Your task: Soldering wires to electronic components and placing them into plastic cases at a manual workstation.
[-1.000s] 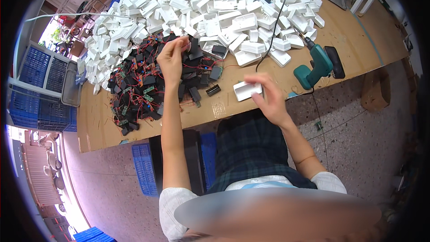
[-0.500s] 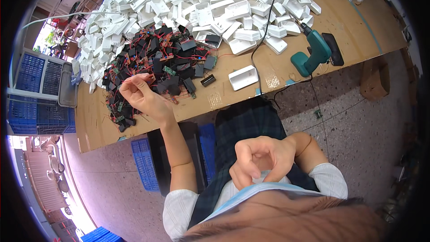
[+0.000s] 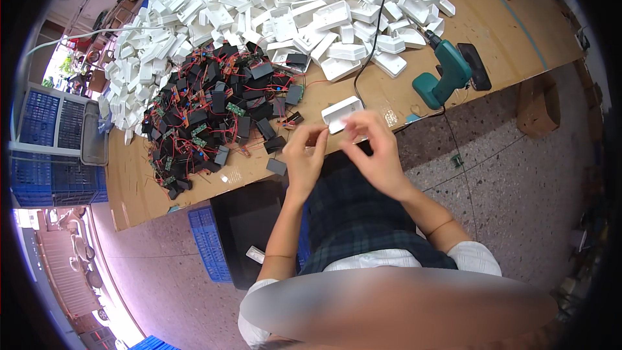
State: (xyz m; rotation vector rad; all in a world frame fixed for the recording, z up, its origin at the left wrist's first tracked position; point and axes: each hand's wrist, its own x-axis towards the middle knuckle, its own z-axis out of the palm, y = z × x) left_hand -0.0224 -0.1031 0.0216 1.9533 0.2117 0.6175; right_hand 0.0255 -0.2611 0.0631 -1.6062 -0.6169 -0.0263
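A white rectangular plastic case (image 3: 341, 109) lies with its hollow side up near the table's front edge. Just left of its near side is my left hand (image 3: 306, 161), thumb and fingertips pinched together; what they hold, if anything, is too small to make out. From the right, my right hand (image 3: 379, 155) reaches over the near right part of the case, thumb and fingers apart and slightly blurred. Whether it touches the case I cannot tell. To the left spreads a pile of black box-shaped parts (image 3: 217, 100) with red wires and green circuit boards.
A large heap of white cases (image 3: 272, 13) covers the back of the table. Right of my hands lies a green power screwdriver (image 3: 447, 74); a black cable (image 3: 376, 39) runs behind the case. Below the table edge stand a black bin (image 3: 236, 220) and a blue crate (image 3: 207, 243).
My left hand has moved right, from the wired parts to the white case. My right hand has gone forward from near my chest to the case, its fingers parting.
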